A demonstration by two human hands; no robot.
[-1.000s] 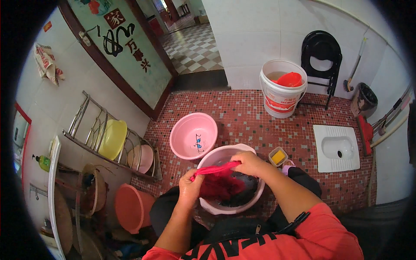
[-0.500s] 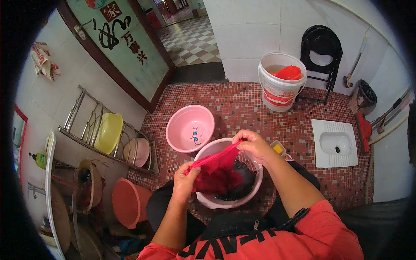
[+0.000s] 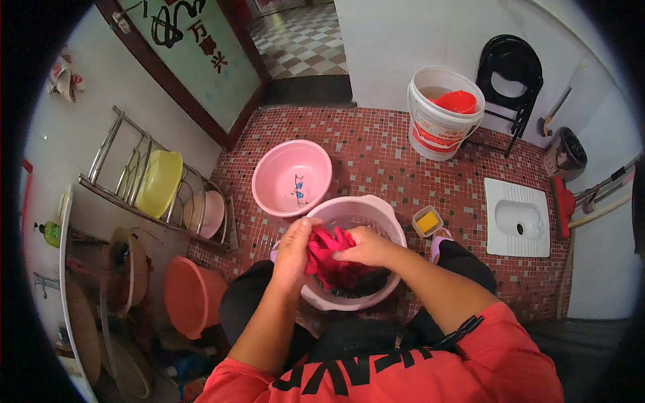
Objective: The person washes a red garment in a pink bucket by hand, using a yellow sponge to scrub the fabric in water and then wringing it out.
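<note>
A bunched red cloth garment (image 3: 329,258) hangs between my two hands, over a pale pink basin (image 3: 377,205) on the floor between my feet. My left hand (image 3: 293,250) is closed on its left side. Closed on the right side is my right hand (image 3: 366,247). Under the cloth, the basin holds dark wet fabric (image 3: 368,285) and what looks like a ridged washboard surface, partly hidden. Just beyond stands a second pink basin (image 3: 293,176) with a small printed figure inside and no laundry in it.
A small tub with a yellow block (image 3: 427,222) sits by my right foot. Farther right are a squat toilet (image 3: 517,218), a white bucket (image 3: 440,134) with a red scoop, and a black folding chair (image 3: 514,80). To the left stand a metal rack (image 3: 127,195) and an orange bucket (image 3: 191,295).
My hands have come closer together, gathering the red cloth from a stretched edge into a bunch. The view has tilted down slightly.
</note>
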